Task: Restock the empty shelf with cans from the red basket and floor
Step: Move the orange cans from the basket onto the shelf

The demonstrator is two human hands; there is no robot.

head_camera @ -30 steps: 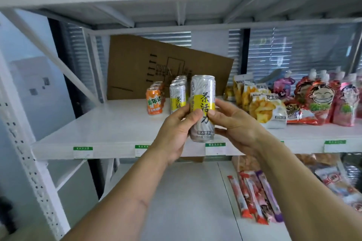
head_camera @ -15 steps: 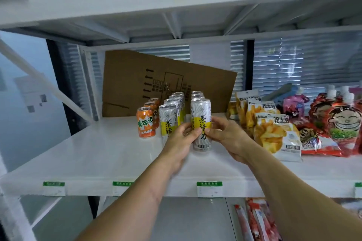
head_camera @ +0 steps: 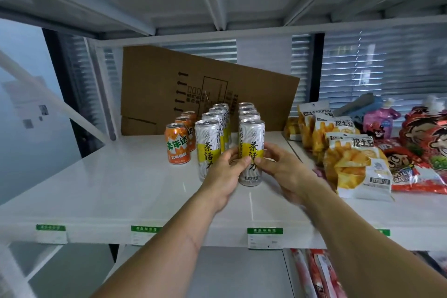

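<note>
A tall silver can with a yellow band [head_camera: 252, 138] stands upright on the white shelf [head_camera: 108, 184], at the front of the right row of silver cans. My left hand [head_camera: 227, 172] and my right hand [head_camera: 280, 167] both grip its lower half, thumbs meeting at its front. A second row of silver cans [head_camera: 208, 143] stands just left of it, and three short orange cans [head_camera: 177, 144] line up further left. The red basket and the floor are out of sight.
A flattened cardboard box [head_camera: 169, 89] leans against the back behind the cans. Yellow snack bags [head_camera: 355, 164] and red candy pouches [head_camera: 420, 152] fill the shelf's right side. Green price tags [head_camera: 264, 237] line the front edge. Packets lie on the lower shelf [head_camera: 319, 273].
Both hands carried the silver can from in front of the shelf edge up and inward, and it now stands on the shelf at the head of the right row.
</note>
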